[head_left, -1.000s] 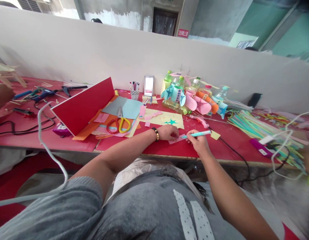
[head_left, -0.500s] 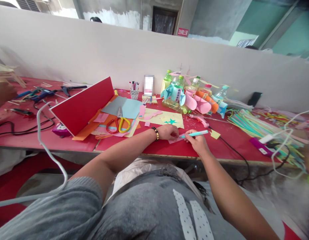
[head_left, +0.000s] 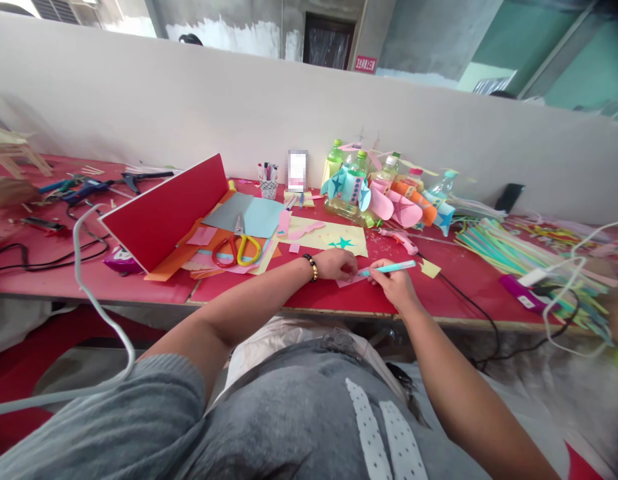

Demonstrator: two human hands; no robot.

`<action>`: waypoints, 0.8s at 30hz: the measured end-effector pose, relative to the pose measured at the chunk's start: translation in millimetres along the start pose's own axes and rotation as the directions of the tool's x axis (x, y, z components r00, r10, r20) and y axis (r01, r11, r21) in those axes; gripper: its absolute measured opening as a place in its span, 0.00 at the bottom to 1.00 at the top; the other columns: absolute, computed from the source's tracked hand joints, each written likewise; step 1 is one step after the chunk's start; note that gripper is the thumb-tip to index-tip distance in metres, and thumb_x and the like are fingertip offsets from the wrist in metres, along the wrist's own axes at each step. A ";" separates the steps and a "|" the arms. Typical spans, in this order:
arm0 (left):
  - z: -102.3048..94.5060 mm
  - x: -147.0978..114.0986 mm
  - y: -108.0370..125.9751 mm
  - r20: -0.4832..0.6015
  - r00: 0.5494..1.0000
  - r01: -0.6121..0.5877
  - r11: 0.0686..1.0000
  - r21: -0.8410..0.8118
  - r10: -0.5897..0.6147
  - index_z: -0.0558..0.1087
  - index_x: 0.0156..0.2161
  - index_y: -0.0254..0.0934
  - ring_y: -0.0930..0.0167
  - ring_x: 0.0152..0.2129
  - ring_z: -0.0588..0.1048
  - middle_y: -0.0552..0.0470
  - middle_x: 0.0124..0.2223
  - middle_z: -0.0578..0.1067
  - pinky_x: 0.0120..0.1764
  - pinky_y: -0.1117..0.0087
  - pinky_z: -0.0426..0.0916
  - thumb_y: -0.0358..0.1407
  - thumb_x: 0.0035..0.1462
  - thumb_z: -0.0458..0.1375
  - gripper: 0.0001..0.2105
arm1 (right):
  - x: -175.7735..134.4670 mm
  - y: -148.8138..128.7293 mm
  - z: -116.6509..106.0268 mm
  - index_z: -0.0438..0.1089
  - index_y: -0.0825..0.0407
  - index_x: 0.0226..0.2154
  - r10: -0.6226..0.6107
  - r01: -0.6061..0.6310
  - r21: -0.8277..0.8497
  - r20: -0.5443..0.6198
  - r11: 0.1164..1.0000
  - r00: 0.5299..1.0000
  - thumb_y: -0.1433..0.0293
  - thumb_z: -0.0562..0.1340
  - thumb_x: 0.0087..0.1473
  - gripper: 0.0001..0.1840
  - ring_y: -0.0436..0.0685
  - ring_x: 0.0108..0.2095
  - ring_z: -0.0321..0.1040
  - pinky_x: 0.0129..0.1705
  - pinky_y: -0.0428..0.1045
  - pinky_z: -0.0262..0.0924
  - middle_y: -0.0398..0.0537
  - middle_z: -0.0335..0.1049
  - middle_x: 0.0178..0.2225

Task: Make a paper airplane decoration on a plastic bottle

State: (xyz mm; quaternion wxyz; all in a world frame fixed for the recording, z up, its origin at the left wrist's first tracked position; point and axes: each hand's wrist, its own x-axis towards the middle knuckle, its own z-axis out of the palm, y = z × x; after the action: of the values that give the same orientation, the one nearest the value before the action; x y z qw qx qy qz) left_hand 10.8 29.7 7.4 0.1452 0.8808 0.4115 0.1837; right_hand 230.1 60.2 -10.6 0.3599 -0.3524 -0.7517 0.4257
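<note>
My right hand is closed around a light-blue pen, its tip pointing left toward a small piece of pink paper. My left hand, with a beaded bracelet at the wrist, has curled fingers holding that paper down on the red table; its fingertips are partly hidden. Just beyond lies a cream sheet with teal stars and pink cutouts on it. Scissors with red and yellow handles lie to the left on stacked coloured paper.
Decorated plastic bottles stand against the white partition. A pink glue gun lies right of my hands, its cord trailing right. A red board leans at left, beside a pen cup. Another person's hand is at far left.
My hands keep nearly the same place, the pen shifting only very slightly. At far left, the other person's hand has moved down and changed its pose.
</note>
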 end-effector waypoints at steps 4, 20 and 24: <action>0.6 0.1 -0.6 -0.005 1.000 0.006 1.000 -0.010 -0.006 0.78 0.39 0.36 0.70 0.38 0.73 0.49 0.41 0.76 0.42 0.73 0.64 0.31 0.53 0.62 0.07 | -0.4 3.6 -1.4 0.67 0.50 0.30 -0.014 0.016 0.042 -0.039 0.999 0.999 0.62 0.61 0.53 0.08 0.52 0.24 0.66 0.27 0.48 0.62 0.43 0.70 0.23; -1.4 -0.7 -6.3 0.033 0.996 0.081 0.994 -0.070 -0.079 0.78 0.41 0.37 0.70 0.39 0.73 0.51 0.45 0.76 0.44 0.74 0.65 0.33 0.50 0.65 0.11 | -3.7 -0.9 0.9 0.66 0.49 0.32 -0.065 0.063 0.017 0.114 0.998 0.991 0.61 0.62 0.55 0.09 0.52 0.26 0.67 0.29 0.48 0.62 0.43 0.71 0.25; -1.6 -0.5 -5.6 0.033 0.996 0.089 0.994 -0.069 -0.087 0.78 0.41 0.37 0.70 0.39 0.73 0.51 0.45 0.76 0.45 0.73 0.65 0.33 0.50 0.65 0.11 | -3.0 -1.5 1.8 0.66 0.49 0.31 -0.072 0.072 0.000 0.132 0.997 0.989 0.61 0.62 0.54 0.09 0.53 0.27 0.68 0.32 0.49 0.63 0.43 0.72 0.26</action>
State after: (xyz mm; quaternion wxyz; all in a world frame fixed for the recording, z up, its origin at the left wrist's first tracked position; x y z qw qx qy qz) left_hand 6.1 33.0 6.5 0.1905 0.8587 0.4410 0.1782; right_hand 229.8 56.4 -10.7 0.3239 -0.2969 -0.7870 0.4330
